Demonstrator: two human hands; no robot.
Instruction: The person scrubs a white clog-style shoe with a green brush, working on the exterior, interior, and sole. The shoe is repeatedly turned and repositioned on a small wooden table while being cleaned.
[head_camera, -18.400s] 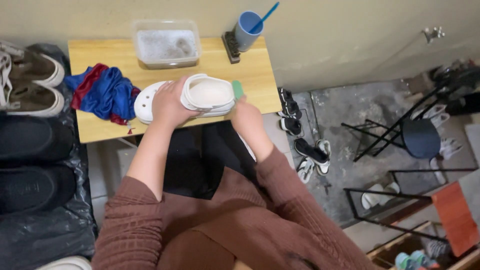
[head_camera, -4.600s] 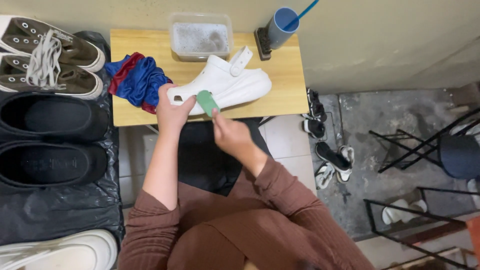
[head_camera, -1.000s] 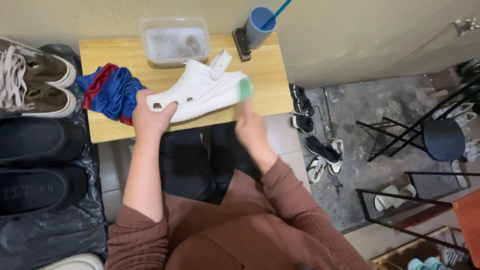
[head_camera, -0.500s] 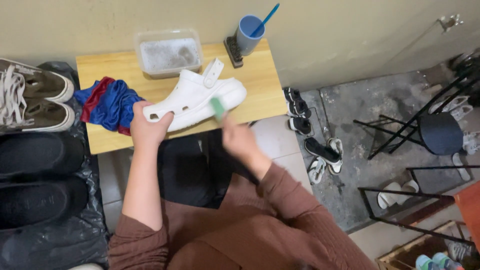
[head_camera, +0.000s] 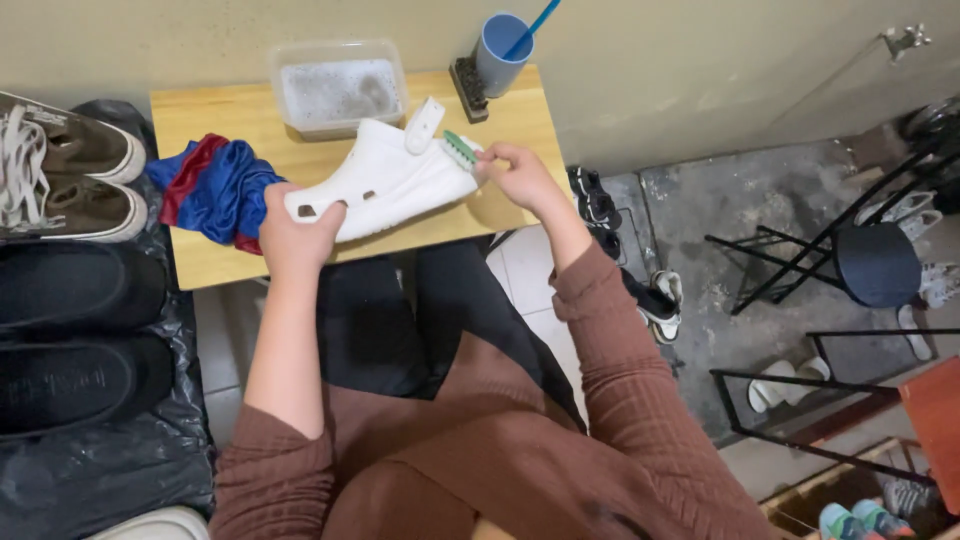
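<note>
1. White plastic clog (head_camera: 385, 180) lies across the middle of the wooden bench (head_camera: 220, 262), its heel strap flipped up toward the tub.
2. The left hand (head_camera: 297, 228) is closed around the clog's near-left end, thumb over the top by two small holes, holding it steady on the bench.
3. The right hand (head_camera: 520, 175) is closed on a small green brush (head_camera: 459, 150), fingers curled round its handle; the bristle end touches the clog's right end.
4. A blue and red cloth (head_camera: 210, 190) lies bunched on the bench just left of the clog, touching the left hand's side.
5. A clear plastic tub (head_camera: 338, 90) of soapy, cloudy water stands at the back of the bench, just behind the clog.
6. A blue cup (head_camera: 502, 52) with a blue stick in it stands at the back right corner, with a dark brush (head_camera: 466, 88) lying just beside it.
7. Left of the bench, a pair of brown laced sneakers (head_camera: 62, 178) rests above a pair of black shoes (head_camera: 75, 330) on a black plastic sheet (head_camera: 100, 470).
8. On the floor to the right stand a black stool (head_camera: 870, 265) and several scattered shoes.
9. The person wears a brown ribbed top, sleeves pushed up the forearms.
</note>
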